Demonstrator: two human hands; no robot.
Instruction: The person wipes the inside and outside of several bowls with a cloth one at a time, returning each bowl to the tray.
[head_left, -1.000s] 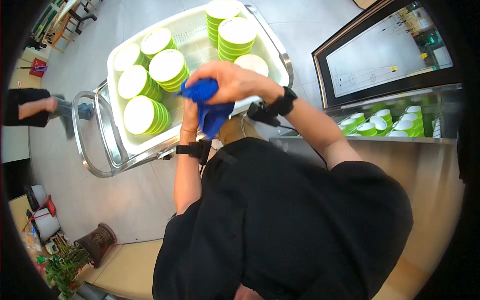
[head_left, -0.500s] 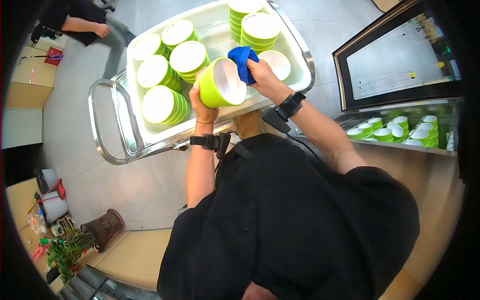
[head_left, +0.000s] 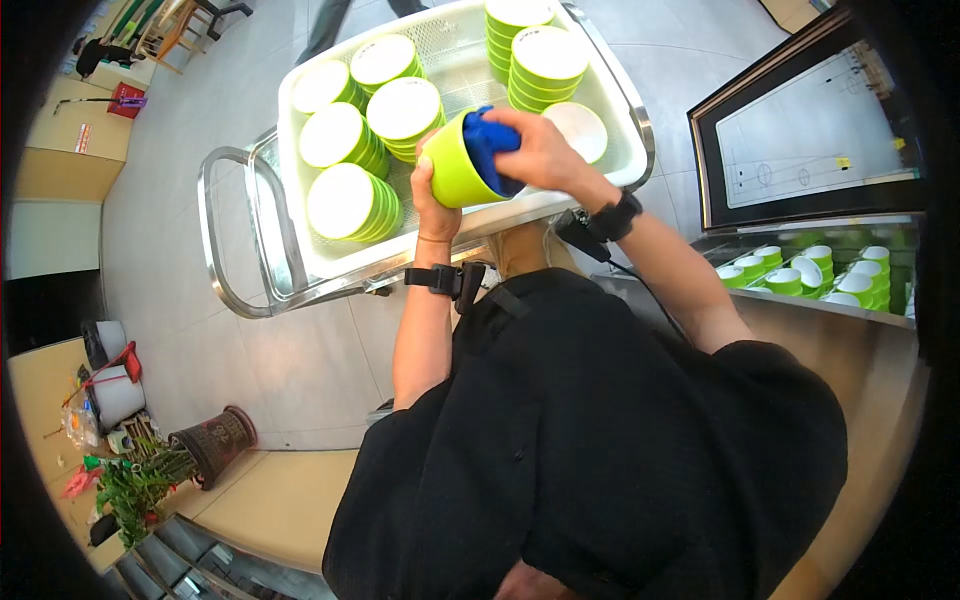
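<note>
Left hand point(head_left: 433, 190) is wrapped around the outside wall of a green bowl point(head_left: 455, 170), thumb over the rim, fingers closed firmly on it. The bowl is tipped on its side, mouth facing right, held in the air just above the near edge of the white tub point(head_left: 300, 100). Right hand point(head_left: 545, 150) is closed on a blue cloth point(head_left: 490, 145) and pushes it into the bowl's mouth.

Handling, as a judgement: the bowl looks like rigid melamine or plastic, light, glossy, so probably slick if wet. One-handed wall-and-rim grip looks adequate. Cloth is soft and bunches freely.

Look: lime green outside, white inside, deep round shape, same as the bowl stacks point(head_left: 400, 110) in the tub on the steel cart point(head_left: 225, 250). More green bowls point(head_left: 800, 270) sit in the cabinet at right.
</note>
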